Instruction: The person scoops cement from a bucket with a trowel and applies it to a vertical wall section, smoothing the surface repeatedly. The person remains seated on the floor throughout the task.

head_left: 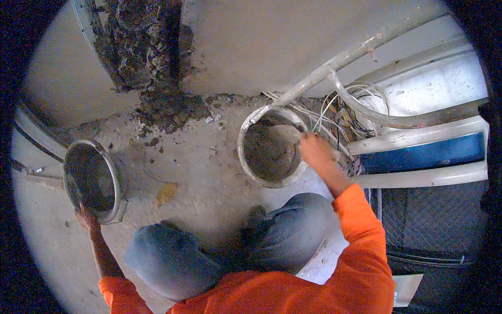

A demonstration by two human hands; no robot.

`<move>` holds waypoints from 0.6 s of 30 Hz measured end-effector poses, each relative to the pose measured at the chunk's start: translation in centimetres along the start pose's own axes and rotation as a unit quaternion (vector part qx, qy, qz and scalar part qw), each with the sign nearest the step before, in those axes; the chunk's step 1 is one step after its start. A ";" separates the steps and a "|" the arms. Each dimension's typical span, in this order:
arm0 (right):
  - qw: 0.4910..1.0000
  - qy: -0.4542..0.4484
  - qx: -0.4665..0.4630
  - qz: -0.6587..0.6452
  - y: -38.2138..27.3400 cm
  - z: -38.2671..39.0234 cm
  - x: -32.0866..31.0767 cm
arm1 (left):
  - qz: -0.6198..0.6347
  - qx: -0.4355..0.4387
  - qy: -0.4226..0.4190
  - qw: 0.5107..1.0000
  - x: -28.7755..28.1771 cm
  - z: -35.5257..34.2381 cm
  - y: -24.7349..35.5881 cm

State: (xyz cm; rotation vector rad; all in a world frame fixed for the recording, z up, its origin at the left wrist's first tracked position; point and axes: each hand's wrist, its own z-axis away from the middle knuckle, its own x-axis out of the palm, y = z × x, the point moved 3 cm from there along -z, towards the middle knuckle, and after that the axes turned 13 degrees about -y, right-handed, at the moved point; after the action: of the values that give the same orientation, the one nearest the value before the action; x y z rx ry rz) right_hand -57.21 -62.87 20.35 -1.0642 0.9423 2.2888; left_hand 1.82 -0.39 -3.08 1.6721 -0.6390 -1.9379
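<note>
At the left, a round bucket (116, 175) tilts toward me, its inside dark and coated with grey. My left hand (87, 216) grips its near rim with the fingers over the edge. A second bucket (241, 144) with a crusted pale rim stands ahead, right of centre, holding dark grey-brown material. My right hand (316, 150) is closed at the right side of that bucket's rim. A paler patch shows inside the bucket beside the fingers; whether it is a tool or the bucket's wall I cannot tell. What the right fingers hold is hidden.
A wall channel (138, 42) is rough and dark, with crumbled debris (170, 112) below it. Coiled pale cables (368, 97) and a metal pipe frame (355, 49) lie at the right, near a blue panel (423, 153) and wire mesh (434, 214). A yellowish leaf-like scrap (166, 192) lies on the floor.
</note>
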 end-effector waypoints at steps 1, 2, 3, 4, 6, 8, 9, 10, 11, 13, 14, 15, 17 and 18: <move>0.999 0.024 0.016 0.034 -1.1 -0.1 0.4 | -0.028 0.024 0.007 0.999 -0.1 0.0 0.2; 0.997 0.019 -0.048 0.058 -2.5 -0.1 0.9 | -0.054 0.048 0.017 0.997 -0.1 0.0 0.6; 0.991 0.030 -0.100 0.082 -3.6 0.6 1.3 | -0.057 0.036 0.008 0.998 -0.2 0.1 0.8; 0.981 0.002 -0.170 0.093 -4.8 1.2 1.9 | -0.059 0.025 -0.002 0.998 -0.4 0.2 1.1; 0.990 0.013 -0.131 0.058 -3.8 2.2 1.8 | -0.017 -0.072 -0.060 0.995 -0.5 0.4 1.5; 0.995 0.003 -0.098 -0.026 -3.1 2.9 1.8 | -0.089 -0.032 -0.031 0.995 -0.7 0.8 2.6; 0.993 0.008 -0.077 -0.086 -2.7 3.0 1.7 | -0.124 -0.012 -0.017 0.992 -0.7 0.9 2.8; 0.988 0.012 -0.056 -0.144 -2.0 3.2 1.6 | -0.088 -0.032 -0.006 0.996 -0.7 0.9 2.5; 0.972 -0.032 -0.119 -0.202 -2.1 2.8 1.5 | -0.051 -0.051 0.004 0.997 -0.6 0.6 2.0; 0.977 -0.102 -0.105 -0.158 -1.6 2.5 1.4 | -0.053 -0.085 0.006 0.995 -0.4 -0.6 0.4; 0.976 -0.140 -0.099 -0.136 -1.9 2.2 1.4 | -0.093 -0.100 0.000 0.991 -0.3 -1.6 -0.5; 0.976 -0.152 -0.096 -0.125 -1.2 2.2 1.0 | -0.135 -0.118 -0.006 0.984 -0.4 -2.3 -1.7; 0.992 -0.055 -0.053 -0.096 -1.0 2.0 -0.1 | -0.296 0.049 -0.031 0.954 -0.2 -3.2 -2.8; 0.997 -0.015 0.001 -0.073 -0.9 2.0 -0.5 | -0.368 0.134 -0.045 0.919 0.3 -3.2 -3.0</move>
State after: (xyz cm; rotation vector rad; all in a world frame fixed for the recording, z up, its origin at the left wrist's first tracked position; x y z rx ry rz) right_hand -57.34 -60.86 21.30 -1.0588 0.8272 2.1783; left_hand 4.72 1.63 -5.71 2.2309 -0.3289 -2.5370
